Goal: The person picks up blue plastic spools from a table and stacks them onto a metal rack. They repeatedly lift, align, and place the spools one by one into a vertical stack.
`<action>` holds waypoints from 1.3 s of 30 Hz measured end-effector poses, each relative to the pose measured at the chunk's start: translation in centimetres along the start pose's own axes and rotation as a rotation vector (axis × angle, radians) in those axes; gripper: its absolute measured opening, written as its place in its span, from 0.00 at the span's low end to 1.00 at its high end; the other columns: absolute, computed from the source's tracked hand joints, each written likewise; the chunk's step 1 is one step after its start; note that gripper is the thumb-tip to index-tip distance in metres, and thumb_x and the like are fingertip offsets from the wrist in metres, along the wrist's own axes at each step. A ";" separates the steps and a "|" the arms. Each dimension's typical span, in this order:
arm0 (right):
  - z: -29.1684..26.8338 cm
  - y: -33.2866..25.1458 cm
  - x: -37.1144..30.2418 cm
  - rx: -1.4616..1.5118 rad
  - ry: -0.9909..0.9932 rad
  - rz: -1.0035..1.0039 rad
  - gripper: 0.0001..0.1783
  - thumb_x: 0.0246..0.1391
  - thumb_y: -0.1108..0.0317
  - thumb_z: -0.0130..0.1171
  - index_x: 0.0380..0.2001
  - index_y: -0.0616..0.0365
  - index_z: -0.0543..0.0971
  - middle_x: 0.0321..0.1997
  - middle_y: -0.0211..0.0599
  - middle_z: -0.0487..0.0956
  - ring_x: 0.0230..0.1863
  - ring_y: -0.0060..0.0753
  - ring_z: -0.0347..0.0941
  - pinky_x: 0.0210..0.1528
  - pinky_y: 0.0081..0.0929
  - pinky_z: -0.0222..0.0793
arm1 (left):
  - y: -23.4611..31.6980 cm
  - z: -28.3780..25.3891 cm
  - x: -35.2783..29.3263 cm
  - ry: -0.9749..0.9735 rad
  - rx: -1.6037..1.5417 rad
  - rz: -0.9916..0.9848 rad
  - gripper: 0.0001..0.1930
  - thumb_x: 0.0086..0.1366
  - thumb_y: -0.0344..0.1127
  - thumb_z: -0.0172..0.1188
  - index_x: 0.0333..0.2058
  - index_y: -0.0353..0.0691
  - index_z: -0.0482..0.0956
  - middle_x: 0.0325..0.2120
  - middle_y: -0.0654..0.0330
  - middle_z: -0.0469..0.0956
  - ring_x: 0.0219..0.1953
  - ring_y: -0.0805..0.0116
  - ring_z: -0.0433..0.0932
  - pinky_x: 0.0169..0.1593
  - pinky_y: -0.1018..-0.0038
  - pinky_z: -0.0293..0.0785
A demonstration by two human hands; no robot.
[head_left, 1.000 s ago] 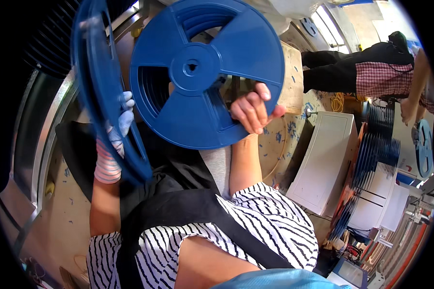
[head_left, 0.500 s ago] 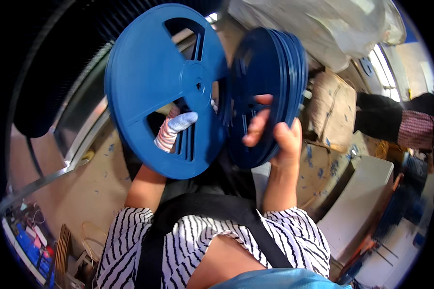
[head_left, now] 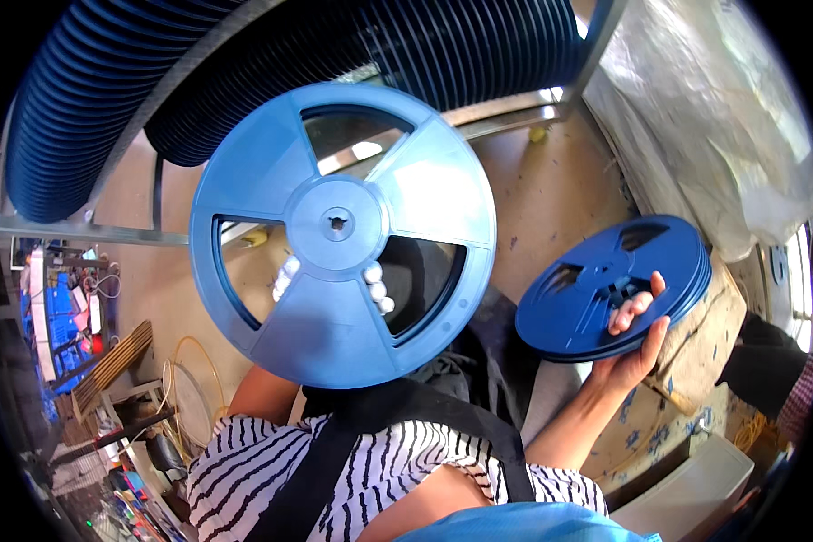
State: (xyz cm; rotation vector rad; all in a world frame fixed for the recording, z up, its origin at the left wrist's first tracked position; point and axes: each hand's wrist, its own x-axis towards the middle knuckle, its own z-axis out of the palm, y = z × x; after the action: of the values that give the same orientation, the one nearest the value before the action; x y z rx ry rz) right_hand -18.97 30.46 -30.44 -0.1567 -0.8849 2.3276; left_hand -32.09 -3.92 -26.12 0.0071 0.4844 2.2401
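The left hand [head_left: 370, 287], in a white knitted glove, held a large round blue plastic reel [head_left: 341, 233] up close to the camera, face on. Most of that hand was hidden behind the disc; the gloved fingertips [head_left: 373, 274] curled through the lower right cut-out beside the hub, and more white glove showed through the left cut-out, so the hand was clasped on the reel from behind. The reel had three wedge-shaped openings around a raised round hub with a small centre hole.

The bare right hand [head_left: 635, 341] was lower and well to the right, apart from the big reel. It gripped a stack of smaller blue plastic reels [head_left: 611, 285] (how many, I could not tell), tilted, with the palm under the stack's lower edge and the fingers hooked into the opening by the hub.

Above and behind both hands ran long rows of dark blue reels [head_left: 90, 99] standing on edge on a metal rack rail [head_left: 81, 233]. At the upper right hung a sheet of crumpled clear plastic wrap [head_left: 723, 117]. Just beside and below the small stack sat a brown cardboard box [head_left: 705, 336], and a white box [head_left: 696, 492] lay near the lower right edge. The person's black-and-white striped shirt [head_left: 388, 479], crossed by a black strap [head_left: 312, 479], filled the bottom of the view.
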 end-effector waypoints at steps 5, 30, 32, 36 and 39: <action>-0.3 0.9 0.6 -0.005 0.003 0.015 0.31 0.66 0.57 0.47 0.62 0.69 0.57 0.35 0.36 0.71 0.29 0.23 0.70 0.30 0.17 0.68 | 3.5 0.8 0.4 0.251 0.020 0.193 0.30 0.66 0.54 0.51 0.58 0.37 0.65 0.45 0.49 0.72 0.46 0.53 0.75 0.57 0.58 0.71; -1.7 2.9 1.2 -0.166 0.139 0.179 0.29 0.62 0.58 0.53 0.60 0.66 0.63 0.32 0.36 0.75 0.27 0.26 0.74 0.29 0.18 0.75 | 16.7 -11.7 20.3 -0.035 0.378 0.126 0.19 0.70 0.47 0.47 0.52 0.41 0.73 0.40 0.52 0.78 0.41 0.59 0.79 0.46 0.62 0.79; -1.7 3.1 1.3 -0.180 0.131 0.184 0.29 0.62 0.58 0.53 0.59 0.66 0.63 0.32 0.36 0.75 0.27 0.26 0.74 0.28 0.18 0.75 | 16.6 -11.2 20.6 -0.093 0.403 0.120 0.17 0.70 0.45 0.48 0.48 0.41 0.75 0.38 0.53 0.79 0.40 0.61 0.79 0.45 0.64 0.79; -1.3 3.3 1.4 -0.200 0.118 0.201 0.29 0.61 0.58 0.54 0.59 0.67 0.64 0.31 0.36 0.75 0.27 0.26 0.74 0.28 0.19 0.75 | 15.7 -10.5 21.5 0.263 0.427 0.225 0.12 0.61 0.48 0.59 0.31 0.46 0.78 0.23 0.61 0.76 0.26 0.65 0.77 0.31 0.66 0.76; -1.4 3.1 1.4 -0.215 0.135 0.198 0.29 0.61 0.58 0.55 0.59 0.67 0.64 0.32 0.36 0.75 0.27 0.26 0.73 0.28 0.19 0.75 | 14.6 -7.9 22.3 0.384 0.460 0.188 0.15 0.57 0.49 0.62 0.35 0.46 0.78 0.27 0.59 0.77 0.29 0.62 0.77 0.33 0.61 0.76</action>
State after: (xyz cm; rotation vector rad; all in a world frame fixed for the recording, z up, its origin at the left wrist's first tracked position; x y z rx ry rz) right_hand -21.26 30.29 -33.31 -0.5065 -1.0918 2.3624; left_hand -58.81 1.22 -31.83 -0.1472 1.2442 2.2660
